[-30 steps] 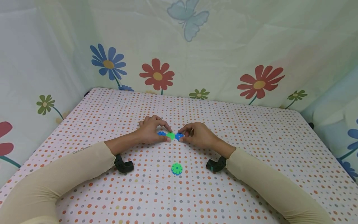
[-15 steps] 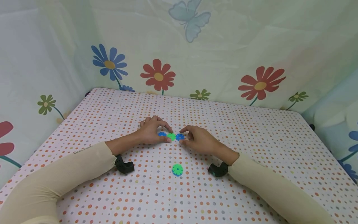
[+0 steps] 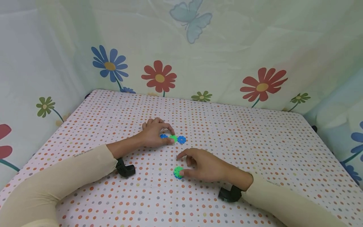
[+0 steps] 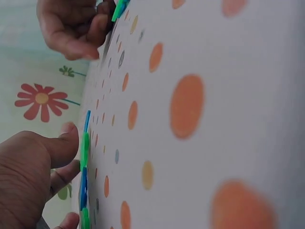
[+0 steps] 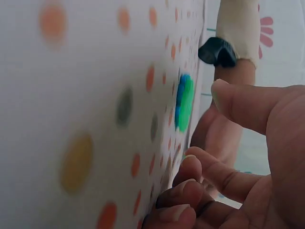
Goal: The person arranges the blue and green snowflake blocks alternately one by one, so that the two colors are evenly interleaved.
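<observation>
Notched plastic interlocking discs lie in a row on the dotted table. In the head view the row shows a blue disc point(image 3: 163, 136), a green disc point(image 3: 174, 137) and another blue disc point(image 3: 181, 139); a further green disc point(image 4: 85, 218) shows in the left wrist view. My left hand point(image 3: 155, 134) holds the middle green disc between thumb and index finger. Nearer me lies a small stack, a green disc point(image 3: 177, 171) on top of blue. Above its right edge is the thumb of my right hand point(image 3: 205, 165), fingers spread apart and loosely bent, gripping nothing.
A white cloth with coloured dots point(image 3: 127, 201) covers the table. Behind it hangs a flower-printed curtain point(image 3: 221, 56). Each wrist wears a black camera, the left camera point(image 3: 125, 168) and the right camera point(image 3: 230, 193).
My right hand has let go of the right-hand blue disc and moved back toward me, to the stack. The left hand stays at the row.
</observation>
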The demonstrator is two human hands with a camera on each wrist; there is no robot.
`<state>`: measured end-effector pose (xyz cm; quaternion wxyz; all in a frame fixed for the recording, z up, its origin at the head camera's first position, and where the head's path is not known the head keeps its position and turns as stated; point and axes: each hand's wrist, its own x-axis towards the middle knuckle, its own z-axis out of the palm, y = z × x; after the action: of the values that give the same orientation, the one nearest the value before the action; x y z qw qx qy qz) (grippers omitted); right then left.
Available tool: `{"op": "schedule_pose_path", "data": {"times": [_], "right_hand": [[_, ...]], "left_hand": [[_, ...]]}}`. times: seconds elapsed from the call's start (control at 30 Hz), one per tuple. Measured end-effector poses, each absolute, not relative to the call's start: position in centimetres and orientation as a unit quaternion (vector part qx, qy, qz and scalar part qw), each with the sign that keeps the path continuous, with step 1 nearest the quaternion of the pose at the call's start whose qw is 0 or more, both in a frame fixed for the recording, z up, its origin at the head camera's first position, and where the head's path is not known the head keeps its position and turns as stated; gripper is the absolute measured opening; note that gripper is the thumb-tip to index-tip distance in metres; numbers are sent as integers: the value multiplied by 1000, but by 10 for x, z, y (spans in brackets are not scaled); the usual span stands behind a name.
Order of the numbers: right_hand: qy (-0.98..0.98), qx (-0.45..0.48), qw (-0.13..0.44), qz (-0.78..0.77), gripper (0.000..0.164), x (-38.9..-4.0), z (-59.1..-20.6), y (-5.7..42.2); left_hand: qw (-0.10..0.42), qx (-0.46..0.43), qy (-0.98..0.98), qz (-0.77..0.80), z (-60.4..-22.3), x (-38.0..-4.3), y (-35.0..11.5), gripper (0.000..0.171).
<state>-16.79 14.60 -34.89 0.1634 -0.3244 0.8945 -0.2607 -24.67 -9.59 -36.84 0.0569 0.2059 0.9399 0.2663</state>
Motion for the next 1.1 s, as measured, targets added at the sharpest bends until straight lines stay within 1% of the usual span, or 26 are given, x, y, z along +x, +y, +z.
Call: {"op": "schedule_pose_path", "data": {"times": [0.17, 0.37, 0.47, 0.83, 1.1], "right_hand": [[884, -354, 159, -262, 45, -157, -350, 145], [872, -376, 153, -274, 41, -155, -351, 145], [872, -380, 148, -272, 40, -155, -353, 145], [877, -385, 118, -263, 34, -153, -353, 145], [875, -389, 108, -266, 31, -153, -354, 147]], "left_hand": [[61, 212, 941, 257, -368, -247, -94, 26], [61, 245, 935, 249, -370, -248, -84, 35], [64, 252, 933, 247, -370, -249, -78, 36], [47, 244, 933, 259, -368, -249, -73, 23], [42, 242, 933, 262, -369, -249, -72, 22]]}}
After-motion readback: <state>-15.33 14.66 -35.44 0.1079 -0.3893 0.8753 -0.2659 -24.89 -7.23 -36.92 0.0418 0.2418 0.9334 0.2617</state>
